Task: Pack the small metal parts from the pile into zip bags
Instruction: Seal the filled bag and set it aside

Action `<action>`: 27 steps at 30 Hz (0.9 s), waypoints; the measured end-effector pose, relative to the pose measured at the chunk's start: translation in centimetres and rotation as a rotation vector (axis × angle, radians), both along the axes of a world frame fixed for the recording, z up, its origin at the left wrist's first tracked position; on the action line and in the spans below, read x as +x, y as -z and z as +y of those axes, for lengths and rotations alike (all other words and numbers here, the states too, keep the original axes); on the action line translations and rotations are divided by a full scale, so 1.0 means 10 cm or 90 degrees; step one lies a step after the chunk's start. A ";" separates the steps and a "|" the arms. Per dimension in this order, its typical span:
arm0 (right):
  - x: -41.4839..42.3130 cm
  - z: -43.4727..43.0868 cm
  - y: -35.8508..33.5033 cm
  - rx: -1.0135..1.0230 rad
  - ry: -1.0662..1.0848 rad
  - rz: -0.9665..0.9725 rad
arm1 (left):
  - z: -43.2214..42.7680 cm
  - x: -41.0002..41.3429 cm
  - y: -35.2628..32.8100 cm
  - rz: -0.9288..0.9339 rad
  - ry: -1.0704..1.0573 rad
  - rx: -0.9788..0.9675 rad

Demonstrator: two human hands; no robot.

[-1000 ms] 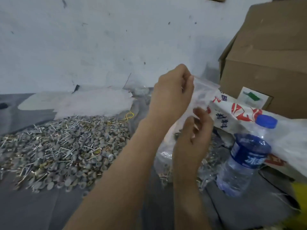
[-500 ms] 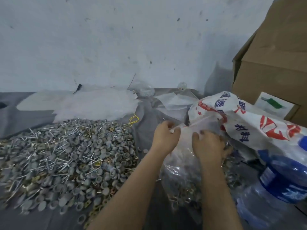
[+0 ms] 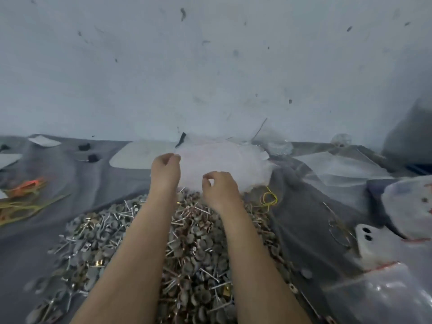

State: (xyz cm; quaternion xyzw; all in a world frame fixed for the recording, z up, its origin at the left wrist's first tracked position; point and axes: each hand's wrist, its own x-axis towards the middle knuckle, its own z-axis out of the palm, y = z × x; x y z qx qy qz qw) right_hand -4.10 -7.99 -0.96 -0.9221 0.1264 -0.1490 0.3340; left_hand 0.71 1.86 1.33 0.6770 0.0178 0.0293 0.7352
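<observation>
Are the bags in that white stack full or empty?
Empty, it seems: the stack lies flat and pale, with nothing showing inside.

Dim, even, bluish light is cast; the pile (image 3: 196, 253) is smeared by motion blur, and frame edges are bowed.

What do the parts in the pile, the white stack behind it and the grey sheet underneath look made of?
Pile of parts: metal, dull grey discs, shiny silver pins, some copper-toned glints. White stack: likely thin frosted plastic, translucent, ragged edges. Grey sheet: probably matte cloth, judging by soft folds.
</observation>
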 end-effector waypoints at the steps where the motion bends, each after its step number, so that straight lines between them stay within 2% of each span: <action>1: 0.23 0.08 0.02 -0.020 -0.013 0.043 | 0.08 0.20 0.02 0.024 -0.012 -0.012; 4: 0.75 0.27 0.10 -0.050 -0.038 0.138 | 0.20 0.62 0.13 0.124 -0.038 -0.125; 6: 1.14 0.44 0.17 -0.087 -0.056 0.205 | 0.23 0.93 0.22 0.149 -0.047 -0.206; 10: 1.62 0.64 0.35 -0.164 -0.071 0.374 | 0.25 1.25 0.34 0.140 -0.092 -0.193; 13: 1.74 0.63 0.41 -0.149 -0.052 0.390 | 0.25 1.33 0.42 0.138 -0.091 -0.188; 18: 1.63 0.61 0.38 -0.099 -0.006 0.320 | 0.31 1.20 0.47 0.145 -0.071 -0.212; 24: 1.25 0.47 0.09 -0.022 0.080 -0.015 | 0.43 0.88 0.37 0.161 -0.065 -0.158; 27: 0.92 0.45 -0.10 0.045 0.072 -0.152 | 0.52 0.63 0.25 0.164 -0.018 -0.151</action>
